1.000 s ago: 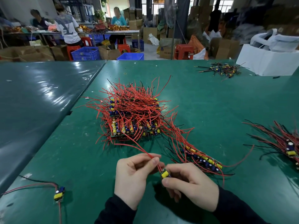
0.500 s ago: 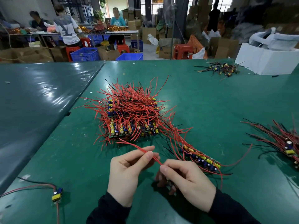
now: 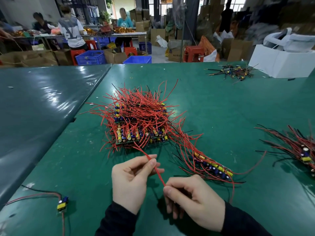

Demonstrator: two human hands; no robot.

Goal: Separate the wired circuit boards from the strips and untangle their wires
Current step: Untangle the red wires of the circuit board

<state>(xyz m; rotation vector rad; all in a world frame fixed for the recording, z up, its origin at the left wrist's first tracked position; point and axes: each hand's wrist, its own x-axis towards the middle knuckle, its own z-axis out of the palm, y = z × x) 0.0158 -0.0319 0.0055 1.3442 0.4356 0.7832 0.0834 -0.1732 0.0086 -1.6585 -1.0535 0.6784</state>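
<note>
A big tangled pile of board strips with red and black wires lies on the green table. A loose strip of boards lies to its lower right. My left hand pinches a red wire between thumb and fingers. My right hand grips the same wire's lower end with curled fingers; the small board it held earlier is hidden inside the hand. The wire runs up toward the pile's front edge.
One separated board with red and black wires lies at the near left. Another wired bundle sits at the right edge. A small pile of wires and a white box stand at the far right. People work at distant tables.
The hands have drawn apart along the red wire, my right hand moving back toward me. The yellow-capped board seen between my fingers a second ago is now hidden.
</note>
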